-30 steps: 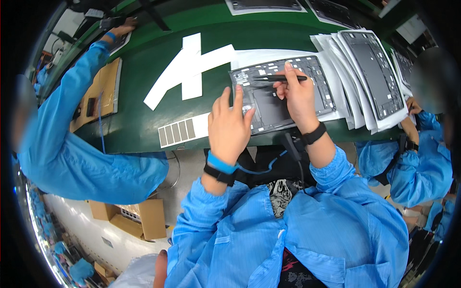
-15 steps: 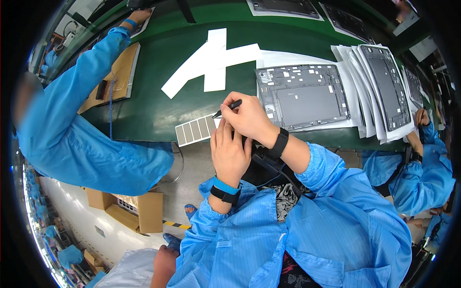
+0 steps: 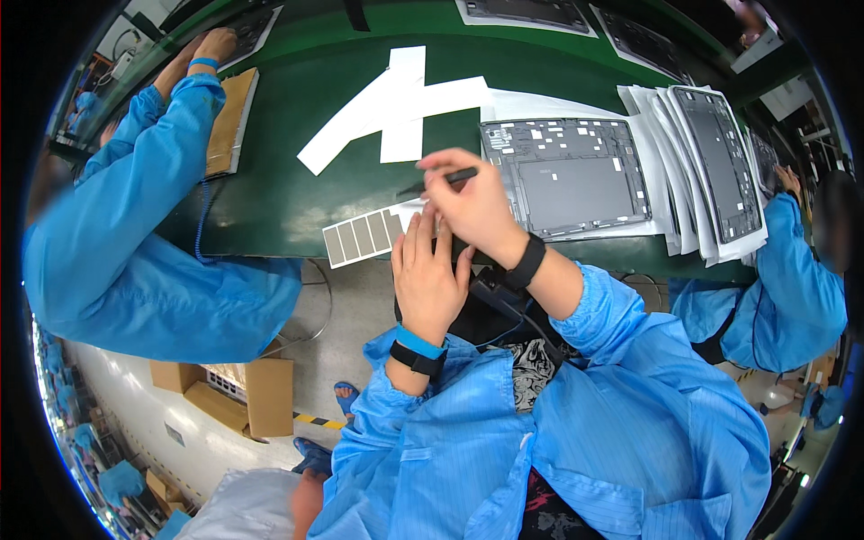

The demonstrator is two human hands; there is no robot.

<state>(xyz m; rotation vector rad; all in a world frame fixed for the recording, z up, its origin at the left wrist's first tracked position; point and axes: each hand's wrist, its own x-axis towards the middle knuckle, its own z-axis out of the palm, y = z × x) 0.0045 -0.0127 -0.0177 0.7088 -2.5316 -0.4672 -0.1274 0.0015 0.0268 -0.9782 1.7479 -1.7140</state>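
A white strip with several grey rectangular pads (image 3: 362, 237) lies at the table's near edge. My left hand (image 3: 430, 274) rests flat over the strip's right end, fingers stretched out. Just above it, my right hand (image 3: 477, 202) grips a slim black pen-shaped tool (image 3: 461, 175) between thumb and fingers. The tool's tip is smeared by motion and points left, above the strip. Right of my right hand, a dark grey tablet housing (image 3: 576, 184) with small white patches lies on white sheets. Blank white strips (image 3: 405, 112) lie crossed on the table beyond my hands.
Stacked tablet housings (image 3: 720, 166) with white sheets between them stand at the right. More housings (image 3: 526, 13) line the far side of the green table (image 3: 270, 202). Co-workers in blue sleeves (image 3: 135, 180) sit left and right. A cardboard box (image 3: 270, 396) stands on the floor.
The tool's tip has come up off the strip, and my right hand has shifted slightly. My left hand stays in place. The left co-worker's hands are now together at a far housing.
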